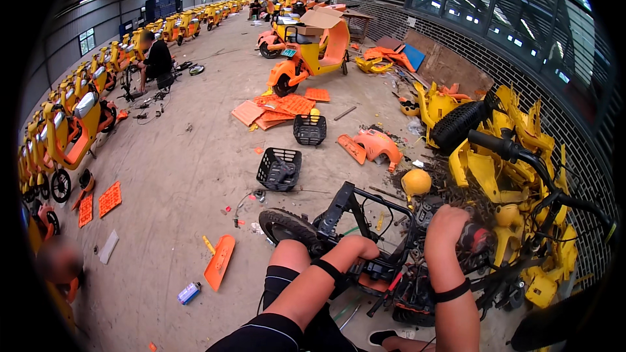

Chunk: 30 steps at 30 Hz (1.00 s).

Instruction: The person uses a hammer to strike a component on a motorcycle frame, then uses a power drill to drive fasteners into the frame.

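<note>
Black frame (355, 205) under curled fingers (366, 246)

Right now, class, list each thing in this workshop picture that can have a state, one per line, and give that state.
Left hand: closed, gripping the black metal scooter frame.
Right hand: closed over a part of the stripped scooter.
Black metal scooter frame: stripped of panels, lying on the floor.
Near black plastic basket: upright, tilted.
Far black plastic basket: upright.
Orange plastic panel: detached, lying flat.
Yellow and orange scooter: standing, assembled.

Two black baskets (280, 169) (310, 130), one spray can (189, 293)
</note>
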### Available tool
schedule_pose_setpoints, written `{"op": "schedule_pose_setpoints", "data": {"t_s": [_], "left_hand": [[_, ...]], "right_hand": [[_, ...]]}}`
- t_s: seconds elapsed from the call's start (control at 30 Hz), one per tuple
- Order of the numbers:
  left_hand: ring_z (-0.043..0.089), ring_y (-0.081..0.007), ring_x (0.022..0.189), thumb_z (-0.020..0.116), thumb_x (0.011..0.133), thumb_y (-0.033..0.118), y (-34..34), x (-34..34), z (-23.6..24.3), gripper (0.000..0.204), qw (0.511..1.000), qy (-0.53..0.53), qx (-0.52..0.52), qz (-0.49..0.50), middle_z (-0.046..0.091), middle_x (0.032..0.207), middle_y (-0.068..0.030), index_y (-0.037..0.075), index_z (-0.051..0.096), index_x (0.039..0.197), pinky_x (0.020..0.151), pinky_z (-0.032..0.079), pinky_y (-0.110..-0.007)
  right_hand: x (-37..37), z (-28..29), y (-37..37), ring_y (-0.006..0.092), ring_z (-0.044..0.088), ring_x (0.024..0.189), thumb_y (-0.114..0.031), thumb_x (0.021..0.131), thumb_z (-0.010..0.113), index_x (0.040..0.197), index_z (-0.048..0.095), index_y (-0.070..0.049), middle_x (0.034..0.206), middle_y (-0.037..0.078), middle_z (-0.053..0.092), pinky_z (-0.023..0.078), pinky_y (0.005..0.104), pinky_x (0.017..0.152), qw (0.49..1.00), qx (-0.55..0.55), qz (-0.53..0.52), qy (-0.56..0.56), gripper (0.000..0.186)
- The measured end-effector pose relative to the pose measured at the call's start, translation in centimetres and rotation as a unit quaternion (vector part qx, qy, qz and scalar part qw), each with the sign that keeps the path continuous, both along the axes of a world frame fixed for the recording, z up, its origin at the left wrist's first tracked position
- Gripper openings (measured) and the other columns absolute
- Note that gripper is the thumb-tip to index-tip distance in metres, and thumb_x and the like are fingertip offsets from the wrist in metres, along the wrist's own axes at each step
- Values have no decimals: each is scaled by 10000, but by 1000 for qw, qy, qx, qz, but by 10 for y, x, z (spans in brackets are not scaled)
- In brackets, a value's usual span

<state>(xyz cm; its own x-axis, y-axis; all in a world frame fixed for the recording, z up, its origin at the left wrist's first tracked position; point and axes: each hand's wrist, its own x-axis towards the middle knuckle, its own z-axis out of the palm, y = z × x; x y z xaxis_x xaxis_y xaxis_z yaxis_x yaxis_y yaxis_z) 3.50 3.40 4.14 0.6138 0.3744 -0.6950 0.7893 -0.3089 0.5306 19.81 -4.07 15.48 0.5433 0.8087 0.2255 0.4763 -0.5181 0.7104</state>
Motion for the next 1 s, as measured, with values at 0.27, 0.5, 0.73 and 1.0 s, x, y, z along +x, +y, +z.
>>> {"op": "schedule_pose_setpoints", "data": {"t_s": [0.27, 0.5, 0.73, 1.0], "left_hand": [[712, -287, 786, 481, 909, 324, 0, 1, 0, 476, 1000, 11, -5, 4, 748, 983, -175, -9, 711, 1159, 733, 540, -444], [715, -294, 786, 483, 896, 317, 0, 1, -6, 458, 1000, -3, 19, 2, 750, 949, -175, -15, 733, 1090, 723, 544, -440], [712, -299, 777, 486, 889, 302, 1, -1, -3, 434, 1000, -6, 14, -7, 747, 936, -178, -24, 734, 1032, 718, 545, -451], [715, -305, 784, 493, 884, 300, 0, -1, -1, 437, 1000, -13, 9, -2, 746, 941, -191, -31, 733, 1040, 719, 545, -452]], "right_hand": [[-24, -2, 6, 323, 657, 1005, -223, 1023, 474, 1143, 640, -94, 1069, 105, 695, 447, 516, 898, 997, -18, 19, -66, 243], [-29, -7, 11, 318, 649, 1029, -221, 1025, 456, 1134, 643, -96, 1084, 107, 693, 436, 510, 917, 996, -7, 25, -89, 249], [-26, -2, 7, 301, 647, 999, -229, 1028, 452, 1121, 644, -107, 1068, 91, 692, 430, 504, 906, 998, -4, 30, -63, 245], [-14, -6, 4, 282, 645, 979, -234, 1026, 465, 1109, 645, -119, 1039, 74, 691, 426, 480, 900, 997, 21, 24, -67, 230]]}}
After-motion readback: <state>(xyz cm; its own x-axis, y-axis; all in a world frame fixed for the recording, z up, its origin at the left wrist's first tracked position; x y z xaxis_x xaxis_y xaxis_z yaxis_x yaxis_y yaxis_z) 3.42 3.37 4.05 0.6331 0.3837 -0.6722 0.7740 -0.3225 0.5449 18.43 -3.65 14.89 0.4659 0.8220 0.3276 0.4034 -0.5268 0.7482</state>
